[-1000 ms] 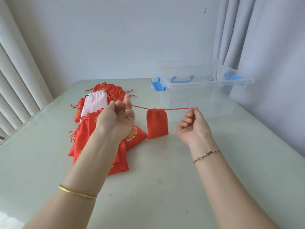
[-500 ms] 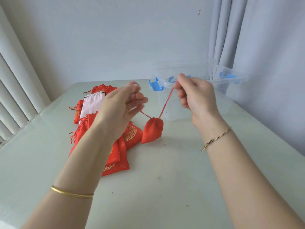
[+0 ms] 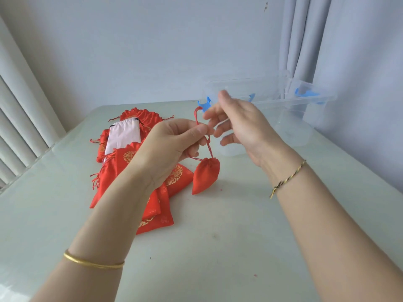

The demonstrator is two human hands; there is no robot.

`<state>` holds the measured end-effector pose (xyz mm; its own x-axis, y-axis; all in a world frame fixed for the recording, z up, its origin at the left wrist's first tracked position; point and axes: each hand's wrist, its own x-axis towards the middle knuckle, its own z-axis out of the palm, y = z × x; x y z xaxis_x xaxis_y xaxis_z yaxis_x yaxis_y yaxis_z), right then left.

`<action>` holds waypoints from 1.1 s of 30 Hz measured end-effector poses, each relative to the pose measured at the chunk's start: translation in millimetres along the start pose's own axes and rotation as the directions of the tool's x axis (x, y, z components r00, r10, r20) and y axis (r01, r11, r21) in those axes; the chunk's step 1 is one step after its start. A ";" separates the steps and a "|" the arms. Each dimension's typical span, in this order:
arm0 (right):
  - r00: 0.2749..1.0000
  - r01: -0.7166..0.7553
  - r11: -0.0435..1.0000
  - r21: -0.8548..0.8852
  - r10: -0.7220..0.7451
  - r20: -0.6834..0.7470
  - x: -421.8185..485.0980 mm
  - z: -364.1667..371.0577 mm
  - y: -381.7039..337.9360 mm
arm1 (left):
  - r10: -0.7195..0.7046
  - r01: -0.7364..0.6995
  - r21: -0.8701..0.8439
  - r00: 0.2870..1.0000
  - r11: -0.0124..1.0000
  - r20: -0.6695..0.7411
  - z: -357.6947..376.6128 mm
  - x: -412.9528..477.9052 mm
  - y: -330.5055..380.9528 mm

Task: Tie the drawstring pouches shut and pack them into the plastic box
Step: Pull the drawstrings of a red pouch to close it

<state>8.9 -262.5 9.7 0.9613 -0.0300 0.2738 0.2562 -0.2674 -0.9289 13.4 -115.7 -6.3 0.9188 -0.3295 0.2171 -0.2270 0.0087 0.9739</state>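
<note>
A small red drawstring pouch hangs gathered shut just above the table, its red cord running up to my hands. My left hand pinches the cord between thumb and forefinger, with a loop of cord sticking up above it. My right hand hovers just right of the cord, blurred, fingers spread and relaxed. I cannot tell whether it touches the cord. Behind my right hand stands the clear plastic box with blue latches.
A pile of red pouches with gold print, with one pale pink pouch on top, lies on the glass table left of centre. The box's clear lid leans at the back right. Curtains hang at both sides.
The cord was stretched flat between both hands, then lifted into a V. Now my hands have come together above the pouch, and my right hand has let go of its end.
</note>
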 end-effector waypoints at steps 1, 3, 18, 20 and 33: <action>0.999 -0.041 0.999 -0.029 0.042 0.033 -0.2 -0.1 2.5 | 0.002 -0.002 -0.024 1.000 1.000 0.003 -0.1 -0.1 0.7; 0.979 -0.127 0.991 -0.040 0.132 0.153 -1.5 -0.4 7.3 | 0.008 -0.008 -0.061 1.000 0.998 0.004 -0.7 -0.2 1.7; 0.846 -0.093 0.951 -0.295 0.232 0.481 -4.8 -20.2 12.5 | 0.009 -0.013 -0.063 0.998 0.998 -0.068 -3.8 0.1 -2.3; 0.922 -0.112 0.958 -0.263 0.199 0.333 -0.3 -16.5 18.8 | 0.043 -0.043 0.001 0.999 0.999 -0.004 -3.3 -1.2 -1.3; 0.873 -0.228 0.953 0.197 0.111 0.476 3.0 0.6 33.4 | 0.585 -0.430 0.732 0.809 0.528 0.053 -4.6 3.0 -16.1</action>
<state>20.5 -270.9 -20.7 0.9153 0.4023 0.0177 0.0448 -0.0581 -0.9973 21.2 -112.5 -21.0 0.5931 -0.3119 0.7423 -0.7515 -0.5452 0.3714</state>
